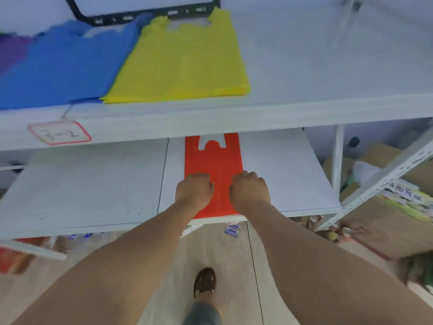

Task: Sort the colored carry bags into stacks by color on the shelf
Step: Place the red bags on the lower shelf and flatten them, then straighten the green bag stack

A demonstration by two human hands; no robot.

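Note:
A red carry bag (212, 160) lies flat on the lower white shelf (93, 184), handles pointing to the back. My left hand (194, 191) and my right hand (249, 190) both rest on its near half, fingers curled down onto the bag, side by side. On the upper shelf (304, 73) a stack of yellow bags (182, 64) lies in the middle, a blue stack (61, 69) sits to its left, and a purple bag (11, 52) shows at the far left edge.
A label with a red border (59, 133) is stuck on the upper shelf's front edge. Cardboard boxes (375, 221) and clutter sit on the floor at the right beside a slanted shelf post (384, 174). My foot (205, 281) stands on the floor below.

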